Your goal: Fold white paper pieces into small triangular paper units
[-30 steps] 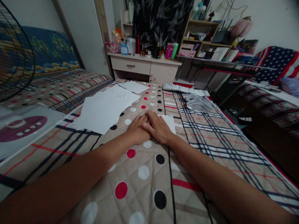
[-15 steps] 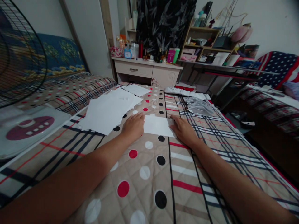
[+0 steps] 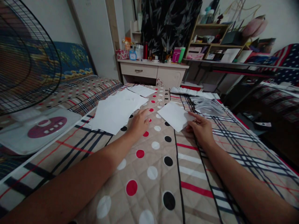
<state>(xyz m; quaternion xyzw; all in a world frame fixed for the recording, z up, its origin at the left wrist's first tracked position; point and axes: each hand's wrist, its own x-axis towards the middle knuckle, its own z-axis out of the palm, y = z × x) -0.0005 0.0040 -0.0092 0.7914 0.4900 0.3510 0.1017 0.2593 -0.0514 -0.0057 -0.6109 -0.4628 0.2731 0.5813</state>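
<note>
- Right hand (image 3: 199, 126), head view, pinched the small white rectangular paper sheet (image 3: 174, 115) by its right end, over the beige patterned fabric quilt (image 3: 158, 193).
- Left hand (image 3: 139, 123), fingers loosely apart, held nothing visible.
- Sheet had left the left hand; the right alone controlled it.

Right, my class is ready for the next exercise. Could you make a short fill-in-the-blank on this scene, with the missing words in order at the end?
1. The left hand is empty, while the small white paper is held in the ____ hand.
2. Seen by the wearer, the large white sheets lie to the ____ of that paper.
3. The clock on the dresser has a frame coloured ____.
4. The quilt's dots are red, black and ____.

Missing words: right; left; blue; white.
</note>
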